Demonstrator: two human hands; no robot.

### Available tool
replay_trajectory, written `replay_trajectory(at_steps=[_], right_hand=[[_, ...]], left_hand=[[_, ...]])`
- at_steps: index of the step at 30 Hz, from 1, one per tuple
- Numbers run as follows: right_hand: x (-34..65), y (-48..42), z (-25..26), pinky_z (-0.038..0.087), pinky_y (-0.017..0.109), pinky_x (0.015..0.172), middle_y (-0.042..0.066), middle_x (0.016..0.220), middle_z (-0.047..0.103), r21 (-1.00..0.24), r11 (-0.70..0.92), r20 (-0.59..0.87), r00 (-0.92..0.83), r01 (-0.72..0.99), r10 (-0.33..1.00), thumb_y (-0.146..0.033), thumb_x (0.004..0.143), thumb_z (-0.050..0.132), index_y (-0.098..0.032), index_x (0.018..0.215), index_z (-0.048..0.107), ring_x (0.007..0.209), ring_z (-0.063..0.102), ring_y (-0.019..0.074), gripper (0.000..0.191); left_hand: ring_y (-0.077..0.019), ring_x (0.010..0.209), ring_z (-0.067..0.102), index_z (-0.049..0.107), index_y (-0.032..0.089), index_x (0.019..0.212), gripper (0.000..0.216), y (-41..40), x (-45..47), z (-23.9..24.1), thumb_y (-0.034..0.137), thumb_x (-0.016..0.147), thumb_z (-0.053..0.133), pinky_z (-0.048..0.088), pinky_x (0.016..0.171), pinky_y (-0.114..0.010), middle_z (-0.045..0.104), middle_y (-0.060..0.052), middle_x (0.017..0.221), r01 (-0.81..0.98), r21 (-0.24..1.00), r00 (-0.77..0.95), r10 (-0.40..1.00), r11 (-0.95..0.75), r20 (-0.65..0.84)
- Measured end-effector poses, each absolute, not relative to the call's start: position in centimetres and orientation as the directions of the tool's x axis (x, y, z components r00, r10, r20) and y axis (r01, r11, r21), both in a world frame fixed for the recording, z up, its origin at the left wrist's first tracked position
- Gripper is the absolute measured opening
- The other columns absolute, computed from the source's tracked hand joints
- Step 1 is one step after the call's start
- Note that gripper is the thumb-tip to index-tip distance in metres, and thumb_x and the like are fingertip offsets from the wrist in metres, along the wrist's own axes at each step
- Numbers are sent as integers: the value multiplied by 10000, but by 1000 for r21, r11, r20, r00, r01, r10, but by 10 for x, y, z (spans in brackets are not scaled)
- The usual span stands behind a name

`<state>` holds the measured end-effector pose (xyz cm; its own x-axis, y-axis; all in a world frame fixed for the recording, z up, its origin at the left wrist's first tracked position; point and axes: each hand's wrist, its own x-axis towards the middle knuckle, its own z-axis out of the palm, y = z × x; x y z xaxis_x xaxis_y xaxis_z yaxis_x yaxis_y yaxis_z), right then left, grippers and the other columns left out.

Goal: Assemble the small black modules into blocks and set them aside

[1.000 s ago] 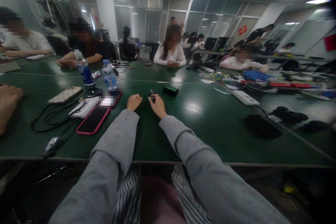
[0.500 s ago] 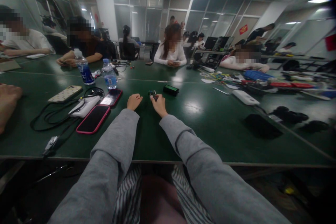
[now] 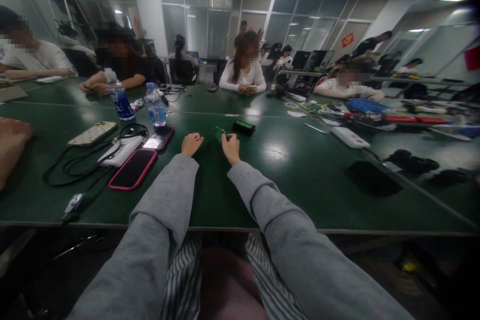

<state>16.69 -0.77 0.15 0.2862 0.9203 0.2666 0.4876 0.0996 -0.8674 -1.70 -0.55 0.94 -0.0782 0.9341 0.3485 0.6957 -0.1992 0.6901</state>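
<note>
Seated person, both grey sleeves reaching out over the glossy dark green table point(image 3: 292, 180).

Right hand point(image 3: 231, 148): the fingertips are pinching a small flat green piece point(image 3: 217, 133), apparently a bit of circuit board. It is being held tilted just above the tabletop, ahead of the knuckles. The picture is blurring here, so I cannot tell which fingers are closing on it.

Left hand point(image 3: 192, 143): it is resting on the table with the fingers curled into a loose fist and nothing showing in it. It is lying just beside the right hand, not touching the small flat green piece.

Around them: a small black box with a green face point(image 3: 243, 127) is sitting just beyond the right hand, apart from it. To the left, a dark phone in a red case point(image 3: 159, 139), a pink-rimmed black phone point(image 3: 133, 169) and a white oblong power bank point(image 3: 120, 151) are lying near one another. Other people are sitting along the far edge.

Judgement: the step in hand looks like lifting and turning the piece for handling or inspection. Any further move is calling for a steady fingertip pinch, since the piece is thin and light, and probably for the idle left hand opening to help.
</note>
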Motion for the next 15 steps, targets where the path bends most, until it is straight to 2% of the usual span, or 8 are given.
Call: replay_trajectory(at_steps=[5, 8, 11, 15], right_hand=[[168, -11, 4, 414, 399, 925, 173, 1091, 613, -865, 89, 258, 286, 493, 923, -489, 885, 453, -140, 1075, 589, 1058, 534, 272, 420], [170, -11, 7, 358, 433, 988, 193, 1092, 626, -820, 74, 284, 290, 568, 914, -468, 908, 416, -118, 1036, 620, 1131, 496, 302, 425], [174, -10, 8, 308, 456, 1020, 195, 1066, 647, -791, 58, 286, 283, 609, 916, -469, 931, 371, -110, 993, 643, 1120, 510, 309, 455], [180, -9, 7, 314, 477, 1003, 199, 1057, 650, -790, 57, 299, 301, 611, 905, -493, 930, 355, -122, 966, 654, 1105, 518, 318, 478]], left_hand=[[-108, 593, 313, 279, 199, 546, 385, -7, -18, 11, 332, 791, 546, 223, 592, -260, 310, 53, 551, 686, 697, -69, 935, -208, 348], [-109, 595, 317, 289, 198, 546, 382, -7, -19, 10, 336, 793, 547, 223, 592, -260, 321, 52, 551, 686, 697, -67, 936, -209, 346], [-111, 602, 323, 292, 198, 547, 382, -7, -19, 10, 342, 793, 545, 222, 591, -260, 332, 50, 555, 680, 702, -68, 935, -213, 349], [-111, 601, 323, 303, 198, 548, 372, -7, -19, 9, 342, 785, 551, 218, 591, -262, 337, 50, 555, 688, 696, -71, 935, -207, 347]])
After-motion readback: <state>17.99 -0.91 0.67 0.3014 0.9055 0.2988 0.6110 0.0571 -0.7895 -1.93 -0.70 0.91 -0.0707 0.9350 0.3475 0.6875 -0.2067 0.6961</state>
